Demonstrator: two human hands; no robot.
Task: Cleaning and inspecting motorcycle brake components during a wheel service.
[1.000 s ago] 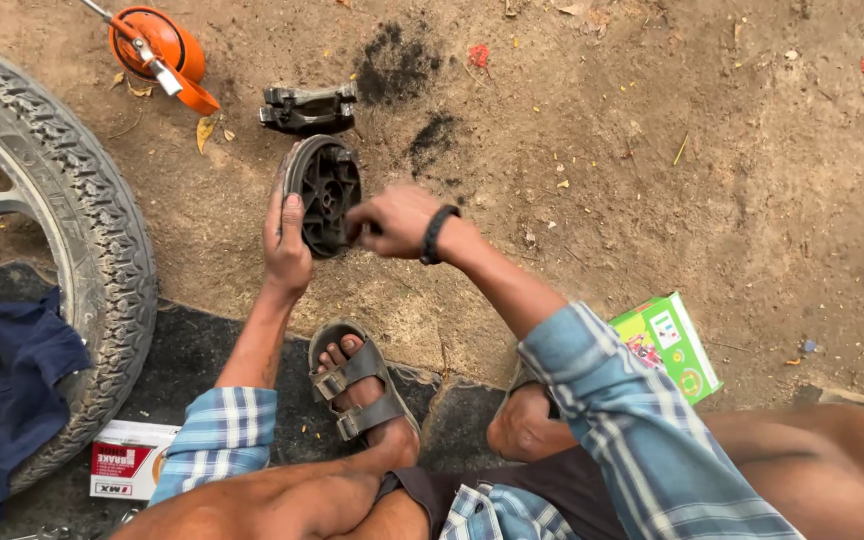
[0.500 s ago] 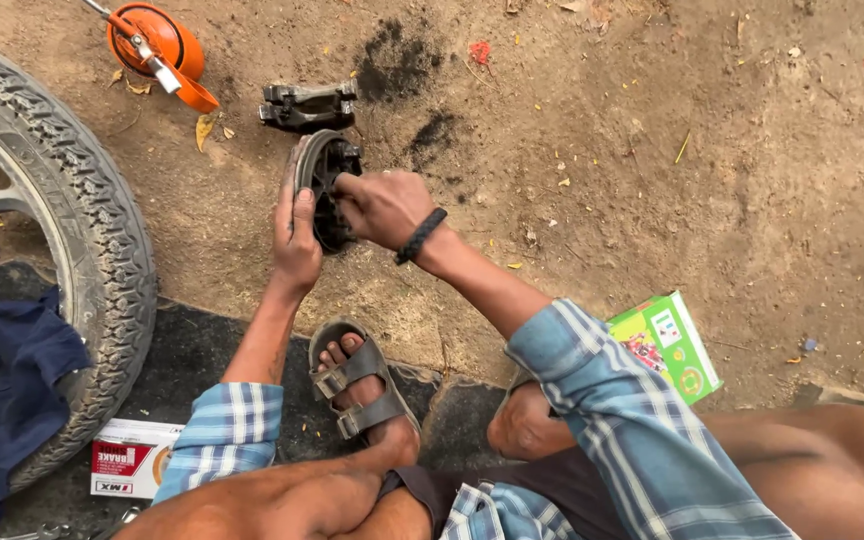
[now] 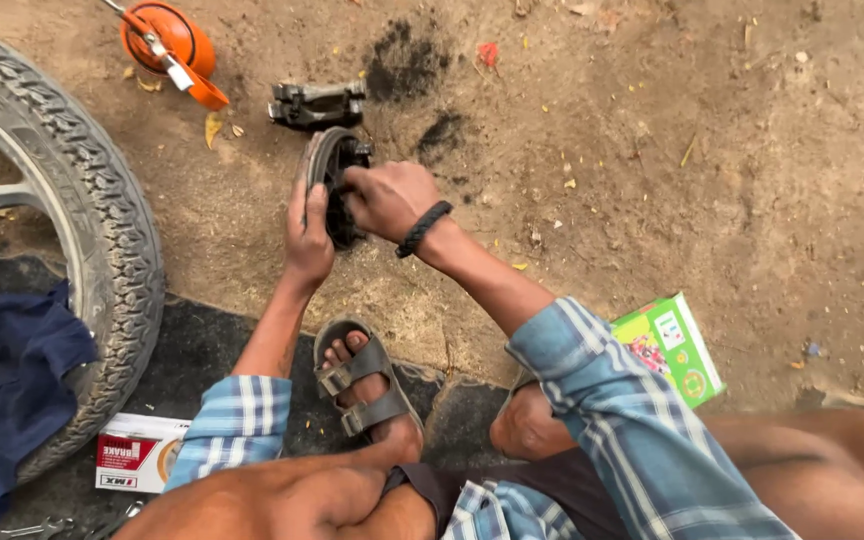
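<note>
Head view: the left hand (image 3: 308, 232) braces a round dark metal drum (image 3: 330, 172), standing on edge on the dirt ground (image 3: 652, 180), fingers closed along its rim. The right hand (image 3: 388, 198), fingers curled together, presses into the drum's open face. A metal bracket (image 3: 317, 103) lies just beyond the fingertips, an orange oil can (image 3: 164, 40) farther left.

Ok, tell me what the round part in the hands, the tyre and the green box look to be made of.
Round part: seemingly cast metal, dull dark grey and grimy, with hard rims and cut-out openings.
Tyre: black rubber, matte and dusty, with a moulded block tread.
Green box: likely printed cardboard, slightly glossy, with sharp folded edges and bright colour print.
</note>
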